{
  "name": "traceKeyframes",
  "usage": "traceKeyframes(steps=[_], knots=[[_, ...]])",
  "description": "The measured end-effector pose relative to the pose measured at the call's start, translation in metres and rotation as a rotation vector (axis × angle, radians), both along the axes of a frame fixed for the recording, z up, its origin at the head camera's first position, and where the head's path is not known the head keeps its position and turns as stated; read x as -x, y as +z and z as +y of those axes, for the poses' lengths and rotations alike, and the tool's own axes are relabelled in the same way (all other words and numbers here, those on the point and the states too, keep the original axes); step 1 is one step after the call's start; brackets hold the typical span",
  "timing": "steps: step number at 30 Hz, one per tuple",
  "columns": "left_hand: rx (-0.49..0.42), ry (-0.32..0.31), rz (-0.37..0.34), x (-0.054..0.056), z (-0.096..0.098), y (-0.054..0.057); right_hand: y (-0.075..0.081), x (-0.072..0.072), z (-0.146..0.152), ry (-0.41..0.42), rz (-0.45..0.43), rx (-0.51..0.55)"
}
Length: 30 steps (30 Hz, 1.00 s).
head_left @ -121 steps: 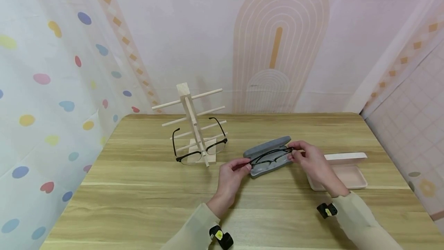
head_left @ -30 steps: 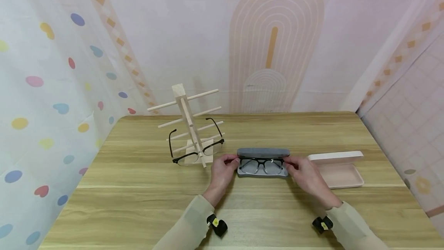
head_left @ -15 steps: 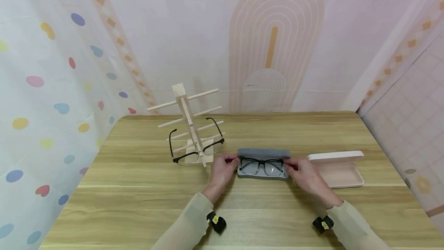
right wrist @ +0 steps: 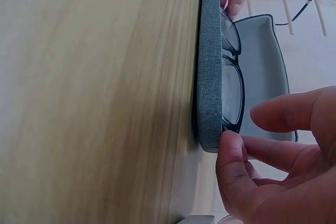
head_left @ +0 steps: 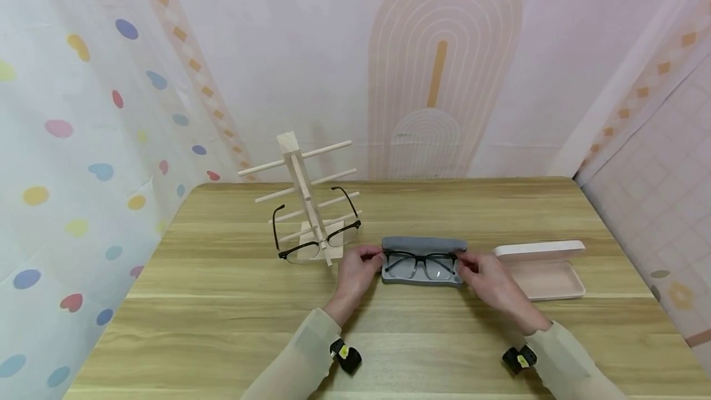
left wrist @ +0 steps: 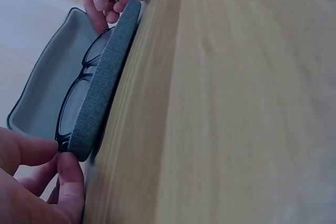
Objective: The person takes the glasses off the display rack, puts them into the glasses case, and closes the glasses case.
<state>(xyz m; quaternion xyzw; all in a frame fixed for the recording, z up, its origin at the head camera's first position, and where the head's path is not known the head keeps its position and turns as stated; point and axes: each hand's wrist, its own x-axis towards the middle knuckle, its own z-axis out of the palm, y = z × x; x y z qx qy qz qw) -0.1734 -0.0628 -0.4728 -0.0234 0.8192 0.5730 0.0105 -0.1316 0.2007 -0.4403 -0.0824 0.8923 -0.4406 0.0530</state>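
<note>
Head view: black-rimmed eyeglasses (head_left: 420, 258) in the open grey case (head_left: 424, 244), right of and below frame centre. We judge the step to be seating them, the next move to call for an even release. Left hand (head_left: 353, 273): fingers nearly together, pinching one hinge end. Right hand (head_left: 491, 276): thumb at the opposite end, one finger spread clear; whether it pinches, we cannot tell.

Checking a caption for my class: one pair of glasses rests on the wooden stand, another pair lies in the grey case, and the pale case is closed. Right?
One slip: the pale case is open, not closed; the head view shows its white lid raised. The rest stands: one pair of glasses rests on the wooden stand, and another pair lies in the grey case.
</note>
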Motion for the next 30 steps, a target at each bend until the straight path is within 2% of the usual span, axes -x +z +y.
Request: traceKeyframes(steps=[5, 8, 24, 30], knots=[[0.026, -0.026, 0.03, -0.003, -0.001, 0.001, -0.001, -0.004, 0.0, -0.006, 0.072, -0.08], [0.02, -0.036, 0.032, -0.005, -0.002, 0.002, -0.001, -0.008, -0.001, -0.019, 0.087, -0.112], [0.049, -0.049, -0.007, -0.015, -0.003, 0.006, 0.0, -0.012, -0.003, -0.035, 0.04, -0.099], [0.025, -0.057, -0.009, -0.017, -0.004, 0.005, 0.003, -0.015, -0.002, -0.049, 0.035, -0.091]])
